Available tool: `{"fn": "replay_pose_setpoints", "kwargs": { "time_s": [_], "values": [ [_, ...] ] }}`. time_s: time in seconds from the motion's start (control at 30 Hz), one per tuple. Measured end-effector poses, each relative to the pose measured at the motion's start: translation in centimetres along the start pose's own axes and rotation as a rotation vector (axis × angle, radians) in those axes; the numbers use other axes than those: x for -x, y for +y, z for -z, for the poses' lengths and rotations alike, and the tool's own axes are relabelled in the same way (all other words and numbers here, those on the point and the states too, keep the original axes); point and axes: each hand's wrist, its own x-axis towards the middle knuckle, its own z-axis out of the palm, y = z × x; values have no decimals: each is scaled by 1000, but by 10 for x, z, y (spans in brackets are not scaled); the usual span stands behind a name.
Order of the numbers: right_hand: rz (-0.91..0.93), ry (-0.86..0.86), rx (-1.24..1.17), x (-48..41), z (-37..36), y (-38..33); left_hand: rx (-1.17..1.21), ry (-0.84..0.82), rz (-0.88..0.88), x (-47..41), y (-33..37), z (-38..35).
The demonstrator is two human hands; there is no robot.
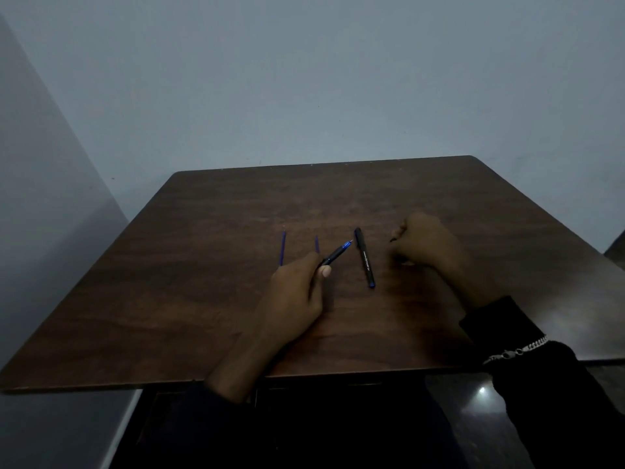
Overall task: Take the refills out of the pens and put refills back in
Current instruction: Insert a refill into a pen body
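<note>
My left hand (293, 292) grips a black pen with a blue tip (336, 253), its point aimed up and to the right. A second black pen (365, 257) lies capped on the brown table (203, 282) just right of it. Two thin blue refills rest on the table: one (282, 248) at the left, another (317, 244) partly hidden behind my left hand. My right hand (427, 243) is closed as a fist to the right of the lying pen, and a small dark tip (393, 240) sticks out of it; what it holds is hidden.
The table's far edge meets a pale grey wall (304, 79). A dark sleeve and a metal bracelet (517, 350) cover my right wrist. The dim light blurs fine detail.
</note>
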Motion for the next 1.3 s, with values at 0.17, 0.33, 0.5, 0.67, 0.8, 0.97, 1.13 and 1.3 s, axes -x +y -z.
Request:
{"fn": "replay_pose_setpoints", "kwargs": {
  "time_s": [0.17,0.33,0.5,0.67,0.8,0.97,1.13,1.3],
  "values": [
    [149,59,-945,10,-15,0,-5,-14,0,-1,0,0],
    [272,-17,-1273,16,-40,-1,3,-15,2,-1,-1,-1],
    [338,-10,-1294,19,-46,-3,-10,-27,-6,-1,-2,-1],
    [379,-4,-1283,21,-48,-6,-11,-28,-6,-1,-3,-2],
    [370,12,-1252,22,-47,-6,-16,-27,-13,-1,-3,-2],
    [377,14,-1224,25,-48,-8,-15,-35,-3,-2,-1,-1],
    [392,8,-1143,28,-50,-10,-25,-21,-13,-2,0,-1],
    [403,8,-1127,30,-49,-10,-5,-19,-19,0,1,1]
  ]
}}
